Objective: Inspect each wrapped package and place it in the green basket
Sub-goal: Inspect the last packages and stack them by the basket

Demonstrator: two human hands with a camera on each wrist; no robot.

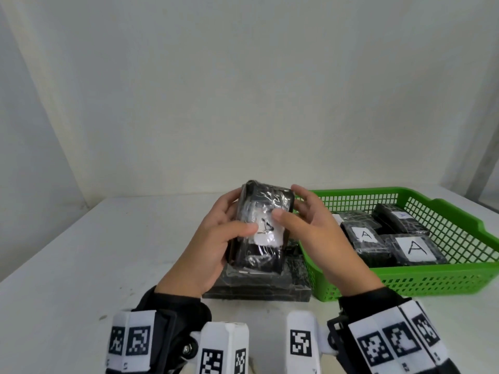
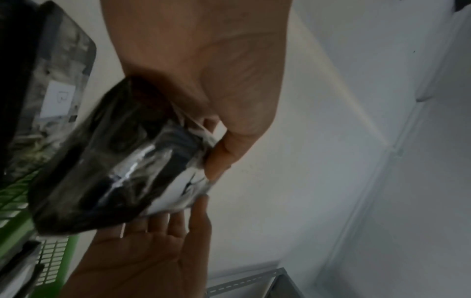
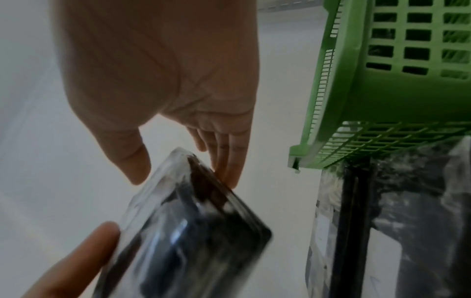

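Observation:
A black film-wrapped package [image 1: 270, 201] with a white label is held upright above the table in both hands. My left hand [image 1: 226, 220] grips its left side, thumb on the label. My right hand [image 1: 305, 214] holds the right side between thumb and fingers. The left wrist view shows the package [image 2: 114, 161] under my left hand [image 2: 203, 70]. In the right wrist view my right hand [image 3: 153, 70] touches the package [image 3: 191, 231] with nearly straight fingers. The green basket [image 1: 405, 282] stands just to the right and holds several packages labelled A [image 1: 415, 249].
A stack of flat black wrapped packages [image 1: 256, 284] lies on the white table [image 1: 81, 265] directly below the held one, against the basket's left wall [image 3: 382, 90]. A pale wall rises behind the table.

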